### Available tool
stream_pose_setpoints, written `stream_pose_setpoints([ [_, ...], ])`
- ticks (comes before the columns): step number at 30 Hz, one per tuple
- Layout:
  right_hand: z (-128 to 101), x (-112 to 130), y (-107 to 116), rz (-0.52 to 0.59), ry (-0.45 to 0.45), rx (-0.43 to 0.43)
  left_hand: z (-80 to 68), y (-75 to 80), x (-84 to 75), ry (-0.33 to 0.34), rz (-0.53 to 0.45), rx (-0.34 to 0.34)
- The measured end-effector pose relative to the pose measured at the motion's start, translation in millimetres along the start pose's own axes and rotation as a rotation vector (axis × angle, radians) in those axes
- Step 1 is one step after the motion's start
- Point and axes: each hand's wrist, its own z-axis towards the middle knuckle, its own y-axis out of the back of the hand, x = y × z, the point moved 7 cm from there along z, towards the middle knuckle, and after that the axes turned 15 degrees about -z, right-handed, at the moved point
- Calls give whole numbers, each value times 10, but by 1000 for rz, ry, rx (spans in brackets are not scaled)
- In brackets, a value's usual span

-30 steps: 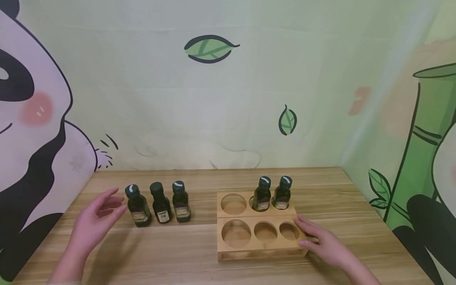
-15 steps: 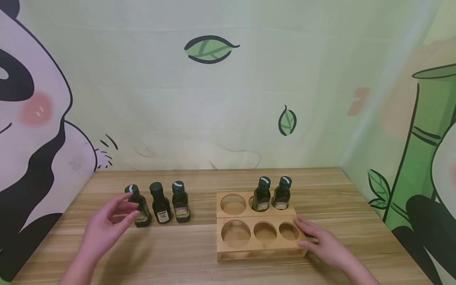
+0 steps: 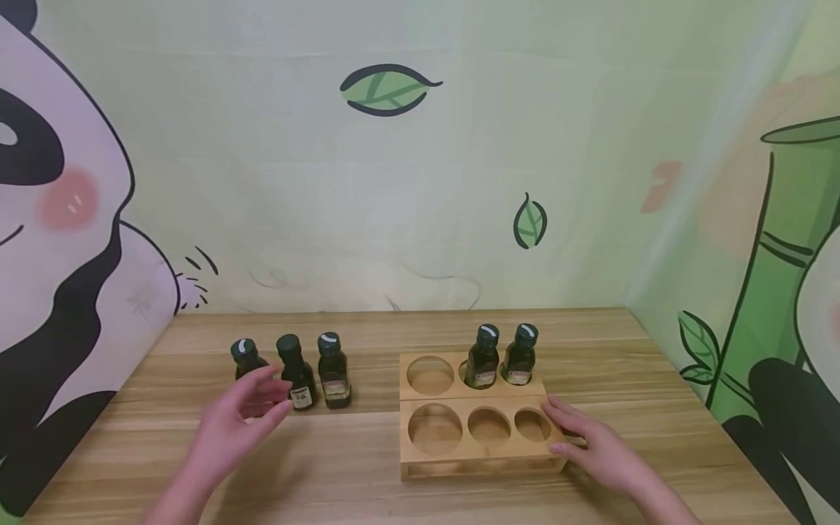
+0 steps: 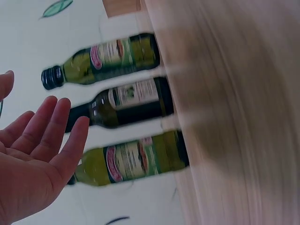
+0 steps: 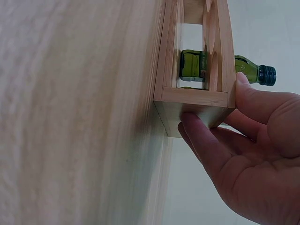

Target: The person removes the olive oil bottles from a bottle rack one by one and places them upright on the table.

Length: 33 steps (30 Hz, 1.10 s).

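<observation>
My left hand hovers with fingers extended in front of the left dark bottle, hiding its lower part. Its fingertips are by the middle bottle, which has a slimmer neck; in the left wrist view they overlap that bottle's neck. The third bottle stands to the right. With my right hand I grip the right end of a stepped wooden rack, thumb on its top edge and fingers against its end panel. Two capped bottles stand in the rack's back row, one in the middle hole, another in the right hole.
A wood-grain table lies under everything. Behind it hangs a pale green backdrop with printed leaves, a panda and bamboo. The rack's front row holes and back left hole hold no bottles.
My left hand has moved right, from beside the left bottle, across its front, to the middle bottle. The right hand, rack and bottles have stayed in place.
</observation>
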Motion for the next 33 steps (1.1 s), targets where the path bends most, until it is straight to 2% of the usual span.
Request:
stream_pose_setpoints([
  [4,2,-1,-2,-2,6,-6,7,-159,-16,-12,-24,29],
  [14,0,-1,0,5,9,-9,68,-533,-74,26,-93,110],
  [18,1,-1,3,13,6,-7,96,-663,-104,18,-127,126],
  [25,4,-2,1,13,-5,-5,180,-898,-123,-3,-136,170],
  [33,4,-2,-1,16,-11,0,305,-1132,-192,9,-161,215],
])
